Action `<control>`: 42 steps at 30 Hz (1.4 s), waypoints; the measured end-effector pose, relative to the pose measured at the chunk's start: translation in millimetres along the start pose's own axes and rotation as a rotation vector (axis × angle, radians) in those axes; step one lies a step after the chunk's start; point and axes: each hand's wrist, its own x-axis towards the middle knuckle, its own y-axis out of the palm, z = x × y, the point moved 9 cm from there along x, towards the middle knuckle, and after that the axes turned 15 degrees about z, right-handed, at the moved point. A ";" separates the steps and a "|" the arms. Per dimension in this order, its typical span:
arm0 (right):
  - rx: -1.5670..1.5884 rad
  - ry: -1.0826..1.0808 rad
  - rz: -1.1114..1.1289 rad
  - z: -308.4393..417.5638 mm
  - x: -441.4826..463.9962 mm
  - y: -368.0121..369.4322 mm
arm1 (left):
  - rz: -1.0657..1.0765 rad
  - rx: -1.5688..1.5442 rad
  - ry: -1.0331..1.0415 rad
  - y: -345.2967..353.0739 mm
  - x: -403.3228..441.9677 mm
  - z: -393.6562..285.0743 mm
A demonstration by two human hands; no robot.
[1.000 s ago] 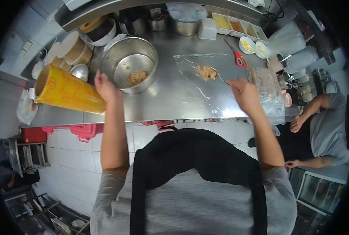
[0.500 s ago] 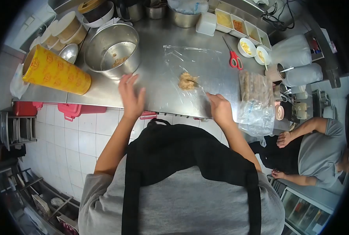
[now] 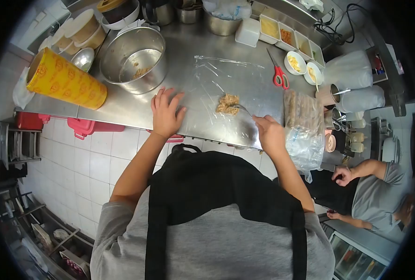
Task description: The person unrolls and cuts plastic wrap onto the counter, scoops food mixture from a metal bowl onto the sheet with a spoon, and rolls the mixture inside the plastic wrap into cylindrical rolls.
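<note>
My left hand lies open on the steel counter near its front edge, fingers spread, just right of a steel bowl with some brown mixture left inside. In my right hand is the handle of a metal spoon. The spoon's tip touches a lump of light brown mixture, which rests on a sheet of clear plastic film spread on the counter.
Yellow wrap roll at the left; red-handled scissors, small white bowls and wrapped packages at the right. Ingredient trays line the back. Another person stands at the far right.
My left hand has let go of the bowl and come down on the counter to its right. The spoon's mixture now sits on the film, and my right hand has moved left and nearer the counter's front edge.
</note>
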 end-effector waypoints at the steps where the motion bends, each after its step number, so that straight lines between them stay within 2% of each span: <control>1: -0.006 0.028 0.010 -7.7 -2.5 5.5 | -0.003 -0.010 -0.006 0.2 -2.0 1.2; 7: 0.014 0.082 -0.052 -14.8 0.0 -22.8 | -0.001 -0.004 -0.016 4.0 0.4 3.8; 10: 0.021 -0.048 0.021 17.3 21.7 21.9 | 0.009 -0.005 -0.012 2.8 -0.3 2.2; 13: 0.091 -0.072 0.047 34.1 18.6 14.4 | 0.009 -0.007 -0.012 2.2 -0.7 2.4; 18: 0.083 0.075 0.035 -11.1 -8.9 8.5 | 0.010 -0.002 -0.020 3.6 -0.5 3.1; 22: 0.055 0.108 0.040 7.7 -15.0 1.6 | 0.010 -0.011 -0.016 3.9 -0.2 3.6; 26: 0.062 0.187 0.055 -19.1 -20.7 1.1 | 0.016 -0.013 -0.014 5.3 -0.1 4.7; 29: 0.156 0.142 -0.013 -15.8 -14.2 -8.1 | 0.023 -0.003 -0.017 6.2 -0.7 4.5; 30: 0.106 0.074 -0.029 -15.5 -9.7 11.1 | 0.027 0.003 -0.019 6.3 -0.9 3.8; 33: 0.133 0.060 0.070 27.4 4.9 24.7 | 0.032 0.003 -0.020 5.4 -0.3 3.3; 39: 0.193 0.142 0.002 -9.0 2.4 17.9 | 0.015 0.001 -0.020 4.9 -0.5 3.9; 42: 0.173 0.052 0.051 19.4 11.0 31.8 | 0.000 -0.004 -0.002 3.6 -0.5 2.0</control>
